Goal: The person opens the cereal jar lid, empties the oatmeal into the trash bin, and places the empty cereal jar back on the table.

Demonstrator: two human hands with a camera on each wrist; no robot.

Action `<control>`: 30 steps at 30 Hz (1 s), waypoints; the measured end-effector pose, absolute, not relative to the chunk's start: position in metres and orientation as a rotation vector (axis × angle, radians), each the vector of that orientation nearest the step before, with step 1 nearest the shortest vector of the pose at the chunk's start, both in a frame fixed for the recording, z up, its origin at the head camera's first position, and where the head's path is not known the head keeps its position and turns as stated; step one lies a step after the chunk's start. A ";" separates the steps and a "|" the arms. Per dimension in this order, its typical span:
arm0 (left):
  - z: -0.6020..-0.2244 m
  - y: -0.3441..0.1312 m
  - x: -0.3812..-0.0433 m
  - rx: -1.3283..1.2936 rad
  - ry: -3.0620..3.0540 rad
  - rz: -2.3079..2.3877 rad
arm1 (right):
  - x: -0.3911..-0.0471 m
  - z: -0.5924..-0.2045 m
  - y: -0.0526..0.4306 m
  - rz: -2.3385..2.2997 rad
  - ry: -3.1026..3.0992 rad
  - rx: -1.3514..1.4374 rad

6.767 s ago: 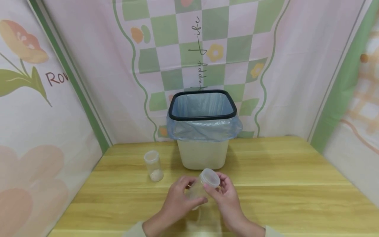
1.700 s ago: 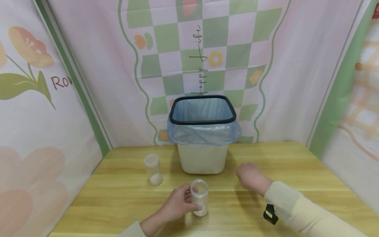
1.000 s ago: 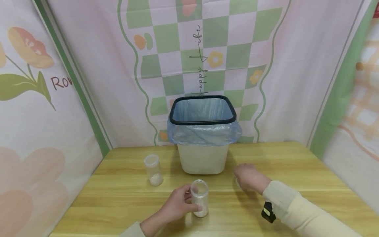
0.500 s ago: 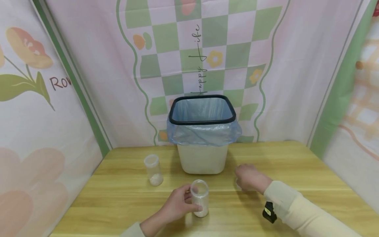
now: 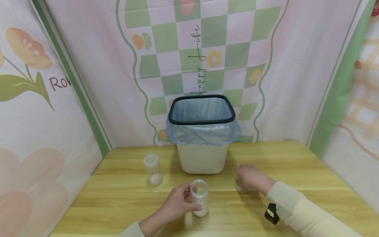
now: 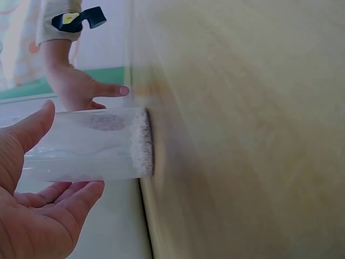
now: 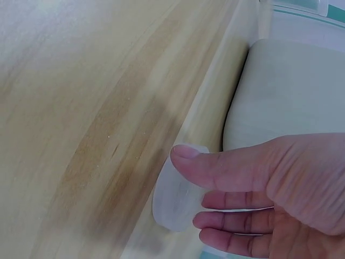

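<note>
A clear plastic jar (image 5: pixel 200 200) with white grains at its bottom stands upright and uncapped on the table. My left hand (image 5: pixel 177 202) holds it from the left, thumb on one side and fingers on the other, as the left wrist view also shows with the jar (image 6: pixel 86 145). To the right, my right hand (image 5: pixel 251 177) is low over the table, gripping a translucent round lid (image 7: pixel 175 199). The lid lies nearly flat, close to the tabletop, with the thumb across its rim; the index finger is hidden. In the head view only the lid's edge (image 5: pixel 237 183) shows.
A second jar (image 5: pixel 153 169), with a lid on and white grains inside, stands at the left. Behind both hands is a cream bin (image 5: pixel 202 159) with a black rim and blue liner (image 5: pixel 204 135). Printed curtains (image 5: pixel 296 65) enclose the wooden table (image 5: pixel 118 210).
The lid has come off the jar, which went from tilted between both hands to upright. My right hand moved to the right with the lid. Over the last second, hardly anything moved.
</note>
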State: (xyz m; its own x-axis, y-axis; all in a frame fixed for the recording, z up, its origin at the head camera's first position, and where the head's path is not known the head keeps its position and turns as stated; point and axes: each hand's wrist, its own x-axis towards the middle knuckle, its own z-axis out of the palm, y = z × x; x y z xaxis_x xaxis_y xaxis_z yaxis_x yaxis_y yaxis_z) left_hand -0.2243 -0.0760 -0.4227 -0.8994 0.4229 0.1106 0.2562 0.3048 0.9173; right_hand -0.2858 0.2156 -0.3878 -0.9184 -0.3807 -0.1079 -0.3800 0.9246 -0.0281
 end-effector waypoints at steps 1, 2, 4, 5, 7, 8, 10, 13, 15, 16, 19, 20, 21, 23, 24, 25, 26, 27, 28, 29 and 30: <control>-0.421 -0.076 -0.224 0.638 2.432 1.639 | -0.285 -0.387 0.216 0.004 2.976 -0.600; -0.420 -0.076 -0.224 0.641 2.455 1.627 | -0.285 -0.386 0.217 0.014 2.981 -0.608; -0.417 -0.076 -0.225 0.648 2.479 1.616 | -0.284 -0.385 0.219 0.021 2.991 -0.618; -0.416 -0.076 -0.225 0.651 2.487 1.614 | -0.284 -0.385 0.220 0.020 2.997 -0.623; -0.413 -0.075 -0.225 0.659 2.494 1.617 | -0.283 -0.385 0.222 0.007 3.006 -0.635; -0.411 -0.075 -0.225 0.661 2.492 1.625 | -0.283 -0.385 0.223 -0.006 3.013 -0.643; -0.409 -0.075 -0.226 0.673 2.471 1.652 | -0.281 -0.385 0.225 -0.031 3.032 -0.679; -0.406 -0.074 -0.227 0.689 2.446 1.688 | -0.275 -0.385 0.226 -0.077 3.062 -0.736; -0.405 -0.074 -0.228 0.694 2.425 1.707 | -0.271 -0.384 0.227 -0.106 3.075 -0.761; -0.405 -0.074 -0.228 0.695 2.419 1.713 | -0.269 -0.384 0.227 -0.122 3.081 -0.768; -0.406 -0.074 -0.229 0.690 2.411 1.725 | -0.265 -0.383 0.227 -0.150 3.086 -0.769; -0.406 -0.074 -0.229 0.690 2.409 1.727 | -0.264 -0.384 0.227 -0.159 3.089 -0.771; -0.406 -0.074 -0.229 0.690 2.407 1.730 | -0.262 -0.384 0.227 -0.170 3.093 -0.772; -0.406 -0.074 -0.229 0.689 2.410 1.729 | -0.259 -0.385 0.227 -0.196 3.103 -0.770; -0.406 -0.074 -0.229 0.690 2.410 1.730 | -0.258 -0.385 0.227 -0.218 3.109 -0.771; -0.407 -0.074 -0.228 0.689 2.411 1.731 | -0.257 -0.386 0.227 -0.234 3.116 -0.773; -0.407 -0.075 -0.228 0.691 2.416 1.726 | -0.255 -0.386 0.227 -0.254 3.120 -0.768; -0.407 -0.075 -0.228 0.692 2.419 1.725 | -0.253 -0.387 0.227 -0.278 3.124 -0.759; -0.407 -0.075 -0.227 0.689 2.421 1.726 | -0.252 -0.388 0.226 -0.305 3.127 -0.750; -0.407 -0.075 -0.227 0.686 2.416 1.732 | -0.250 -0.388 0.226 -0.336 3.128 -0.739; -0.407 -0.075 -0.226 0.684 2.412 1.739 | -0.248 -0.389 0.226 -0.362 3.127 -0.730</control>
State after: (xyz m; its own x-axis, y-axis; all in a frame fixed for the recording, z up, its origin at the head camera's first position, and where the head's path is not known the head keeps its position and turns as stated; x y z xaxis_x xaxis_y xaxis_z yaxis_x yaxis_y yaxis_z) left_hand -0.2263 -0.0754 -0.4073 -0.8957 0.4051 0.1834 0.3020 0.2515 0.9195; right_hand -0.2483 0.2258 -0.3887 -0.8940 -0.4264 0.1377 -0.4466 0.8730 -0.1961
